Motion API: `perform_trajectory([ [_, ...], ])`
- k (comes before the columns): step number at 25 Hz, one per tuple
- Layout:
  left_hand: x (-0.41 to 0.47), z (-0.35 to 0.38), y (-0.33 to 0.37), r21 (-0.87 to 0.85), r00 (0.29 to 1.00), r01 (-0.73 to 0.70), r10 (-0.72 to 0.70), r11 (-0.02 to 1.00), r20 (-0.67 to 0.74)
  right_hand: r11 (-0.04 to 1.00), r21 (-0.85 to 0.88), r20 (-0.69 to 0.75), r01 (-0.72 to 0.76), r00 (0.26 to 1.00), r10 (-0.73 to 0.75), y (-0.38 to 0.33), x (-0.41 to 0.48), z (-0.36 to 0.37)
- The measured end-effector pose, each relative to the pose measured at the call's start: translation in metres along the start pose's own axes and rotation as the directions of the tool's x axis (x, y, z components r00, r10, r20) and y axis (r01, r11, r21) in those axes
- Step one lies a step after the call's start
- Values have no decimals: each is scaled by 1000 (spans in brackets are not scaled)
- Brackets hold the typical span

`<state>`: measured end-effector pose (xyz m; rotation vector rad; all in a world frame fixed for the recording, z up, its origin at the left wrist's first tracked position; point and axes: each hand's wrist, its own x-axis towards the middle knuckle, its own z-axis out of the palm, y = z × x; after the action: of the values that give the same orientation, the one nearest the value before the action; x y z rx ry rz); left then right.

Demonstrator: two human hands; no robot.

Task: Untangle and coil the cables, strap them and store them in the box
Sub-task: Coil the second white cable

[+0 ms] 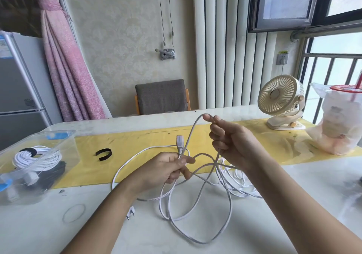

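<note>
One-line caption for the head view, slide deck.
Left hand pinches the white cable near its connector, right hand holds up a loop; strapped coil sits in the box.

we see a cream desk fan [280, 97] far right on the white table [58, 234], with a plastic bag [338, 128] holding a red-lidded cup [346, 88] just right of it. a yellow mat [137, 142] runs across the table. behind it are a grey chair [161, 97], a white radiator [225, 48] and a pink curtain [64, 67], with a fridge [19, 97] far left.

1 head-worn wide-angle camera looks forward and down, close over the table [195, 242], toward the far wall [121, 57].
</note>
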<state>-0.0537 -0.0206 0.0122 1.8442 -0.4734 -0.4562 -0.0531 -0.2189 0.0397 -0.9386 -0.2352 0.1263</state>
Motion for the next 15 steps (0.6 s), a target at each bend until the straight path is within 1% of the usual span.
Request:
perform_trajectory([
  [2, 3, -1, -3, 18, 998, 17, -16, 1000, -61, 985, -138, 78, 107, 992, -97, 5, -4, 8],
  [4, 8, -1, -7, 34, 985, 30, -23, 999, -170, 937, -298, 175, 183, 975, -135, 11, -9, 17],
  [5, 11, -2, -8, 8, 969, 25, -22, 1000, -247, 883, -409, 212, 229, 965, -152, 15, -11, 21],
  [6, 14, -3, -9, -51, 946, 11, -27, 999, -322, 802, -523, 247, 287, 952, -180, 19, -13, 23],
  [8, 19, -8, -10, -219, 892, -44, -60, 975, -448, 628, -673, 325, 391, 919, -224, 29, -15, 28],
  [9, 20, -12, -10, -323, 870, -89, -85, 942, -486, 568, -708, 364, 419, 906, -216, 35, -16, 29],
  [10, 19, -16, -9, -436, 859, -139, -111, 889, -500, 527, -732, 396, 433, 899, -188, 40, -18, 30],
  [12, 17, -26, -8, -618, 874, -211, -138, 757, -467, 458, -770, 440, 444, 890, -122, 47, -21, 31],
  [13, 15, -31, -8, -676, 888, -231, -132, 700, -441, 426, -787, 455, 446, 886, -87, 48, -21, 30],
  [15, 13, -38, -7, -738, 901, -268, -109, 620, -420, 343, -825, 474, 450, 881, -15, 49, -22, 27],
])
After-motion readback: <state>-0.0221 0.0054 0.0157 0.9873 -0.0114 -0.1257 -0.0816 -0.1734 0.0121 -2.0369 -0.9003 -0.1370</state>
